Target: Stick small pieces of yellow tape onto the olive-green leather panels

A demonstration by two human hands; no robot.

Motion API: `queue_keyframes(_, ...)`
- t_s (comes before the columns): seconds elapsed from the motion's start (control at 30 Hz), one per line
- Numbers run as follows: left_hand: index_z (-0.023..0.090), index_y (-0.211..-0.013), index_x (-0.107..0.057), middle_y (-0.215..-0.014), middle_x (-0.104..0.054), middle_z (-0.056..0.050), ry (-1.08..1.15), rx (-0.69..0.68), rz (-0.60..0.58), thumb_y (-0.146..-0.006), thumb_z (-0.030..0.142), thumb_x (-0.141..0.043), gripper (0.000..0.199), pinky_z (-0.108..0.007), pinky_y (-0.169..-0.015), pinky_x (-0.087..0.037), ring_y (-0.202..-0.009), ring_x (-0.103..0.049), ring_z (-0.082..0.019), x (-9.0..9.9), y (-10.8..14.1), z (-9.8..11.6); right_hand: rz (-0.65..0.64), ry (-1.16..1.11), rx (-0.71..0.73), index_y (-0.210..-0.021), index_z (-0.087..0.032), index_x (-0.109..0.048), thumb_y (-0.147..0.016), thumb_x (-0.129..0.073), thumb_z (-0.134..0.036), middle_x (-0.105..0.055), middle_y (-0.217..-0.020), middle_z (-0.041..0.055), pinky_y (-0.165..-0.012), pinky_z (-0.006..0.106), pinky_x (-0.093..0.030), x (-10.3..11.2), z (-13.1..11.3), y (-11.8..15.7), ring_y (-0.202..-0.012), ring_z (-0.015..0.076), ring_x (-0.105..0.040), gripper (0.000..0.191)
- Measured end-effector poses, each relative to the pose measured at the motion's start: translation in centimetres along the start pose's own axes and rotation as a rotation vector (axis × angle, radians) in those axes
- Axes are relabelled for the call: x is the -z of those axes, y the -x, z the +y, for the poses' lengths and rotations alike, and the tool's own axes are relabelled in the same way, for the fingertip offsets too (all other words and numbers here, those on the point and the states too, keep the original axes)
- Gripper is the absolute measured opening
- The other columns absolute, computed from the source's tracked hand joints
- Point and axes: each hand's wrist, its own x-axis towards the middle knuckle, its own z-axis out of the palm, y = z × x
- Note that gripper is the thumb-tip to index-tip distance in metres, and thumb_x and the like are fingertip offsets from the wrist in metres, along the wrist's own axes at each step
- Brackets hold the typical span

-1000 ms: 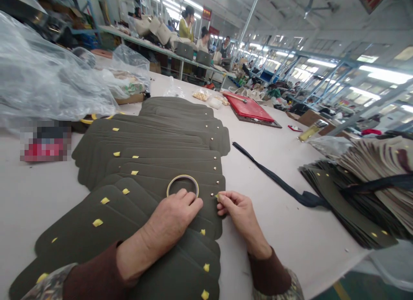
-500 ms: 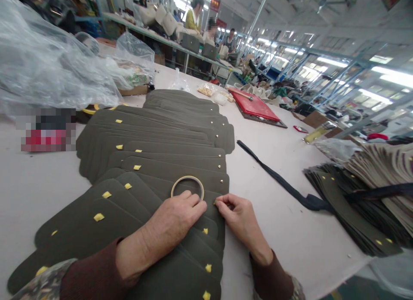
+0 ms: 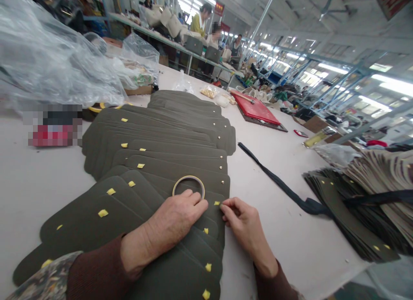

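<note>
Dark olive, round-cornered panels [image 3: 167, 162] overlap in a fanned spread on the table. Several have small yellow tape pieces stuck on them, and some toward the back show small metal studs near their right edge. My left hand [image 3: 172, 222] rests on the panels, its fingers closed on the near rim of a yellow tape roll [image 3: 189, 178] that stands on edge. My right hand [image 3: 243, 220], at the panels' right edge, has thumb and forefinger pinched at the right end of a yellow tape piece [image 3: 217, 203]. Its other fingers are curled in.
Clear plastic sheeting [image 3: 61, 63] is heaped at the back left. A red board [image 3: 254, 108] lies at the back right. A black strap [image 3: 274, 175] runs to fanned stacks of panels [image 3: 348, 209] on the right. People stand at a farther bench [image 3: 180, 44].
My right hand has drawn slightly right, so the yellow tape piece under its fingertips now shows. My left hand stays on the tape roll. The whole view has shifted slightly.
</note>
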Motion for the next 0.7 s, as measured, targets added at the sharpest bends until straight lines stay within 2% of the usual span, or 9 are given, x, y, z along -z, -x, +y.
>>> queue_keyframes(0.13,0.019,-0.087,-0.055,-0.086,-0.058,-0.003,-0.017,0.002,0.012,-0.088,0.011,-0.051,0.009,-0.029,-0.063,-0.045,-0.077,-0.052,-0.019,0.0,-0.1,0.0,0.072,0.211,0.191,-0.084,-0.020,-0.069,-0.088,-0.056,-0.022,-0.071,-0.081,0.0051,-0.069,0.029,-0.047,-0.7,-0.4,0.2,-0.072,0.0189,-0.065,0.014)
queue_keyframes(0.37,0.020,-0.084,-0.055,-0.081,-0.059,-0.002,-0.005,-0.026,0.077,-0.088,0.011,-0.051,0.010,-0.030,-0.061,-0.048,-0.074,-0.054,-0.020,-0.4,-0.1,-0.1,0.075,0.350,0.175,-0.073,-0.020,-0.066,-0.085,-0.059,-0.019,-0.062,-0.063,0.0003,-0.058,0.025,-0.040,-1.6,-1.1,-1.0,-0.057,0.0144,-0.057,0.014)
queue_keyframes(0.5,0.018,-0.100,-0.057,-0.082,-0.064,-0.002,0.088,-0.059,0.248,-0.093,0.012,-0.043,0.017,-0.027,-0.065,-0.052,-0.073,-0.060,-0.016,-0.6,0.1,-0.7,-0.025,0.356,0.271,-0.076,-0.020,-0.066,-0.088,-0.058,-0.018,-0.061,-0.069,-0.0004,-0.060,0.022,-0.041,-0.8,-0.9,-0.8,-0.062,0.0129,-0.058,0.014)
queue_keyframes(0.6,0.016,-0.111,-0.055,-0.088,-0.069,-0.004,0.167,-0.104,0.403,-0.095,0.014,-0.042,0.021,-0.025,-0.071,-0.054,-0.078,-0.066,-0.014,-0.6,0.4,-1.0,-0.079,0.536,0.425,-0.088,-0.020,-0.067,-0.093,-0.051,-0.019,-0.060,-0.074,0.0023,-0.060,0.023,-0.042,-0.1,-0.6,-0.2,-0.063,0.0142,-0.057,0.017)
queue_keyframes(0.7,0.015,-0.113,-0.054,-0.091,-0.072,-0.004,0.214,-0.103,0.506,-0.094,0.016,-0.047,0.021,-0.022,-0.074,-0.056,-0.080,-0.069,-0.013,-0.5,0.4,-0.9,-0.097,0.684,0.540,-0.099,-0.018,-0.067,-0.095,-0.046,-0.017,-0.059,-0.074,0.0042,-0.057,0.024,-0.043,0.5,-0.4,0.4,-0.061,0.0155,-0.056,0.022)
